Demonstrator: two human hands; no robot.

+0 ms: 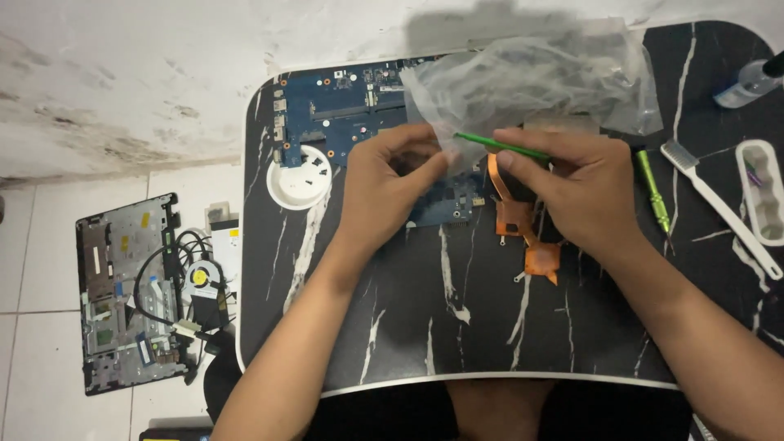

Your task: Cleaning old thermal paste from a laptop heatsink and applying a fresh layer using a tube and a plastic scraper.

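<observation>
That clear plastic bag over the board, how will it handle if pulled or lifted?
The clear plastic bag is crumpled and thin, so probably floppy and very light. It drapes over the blue circuit board, so it would likely slide off easily, perhaps snagging on components.

We note the clear plastic bag [531, 77] veils the upper right part of the blue circuit board [343, 114] — detail beneath it is unreadable. Both hands [392, 184] cover the board's lower edge and part of the copper heat pipe [523, 229]. The bottle [747, 82] is cut by the right edge — its cap is out of view.
</observation>
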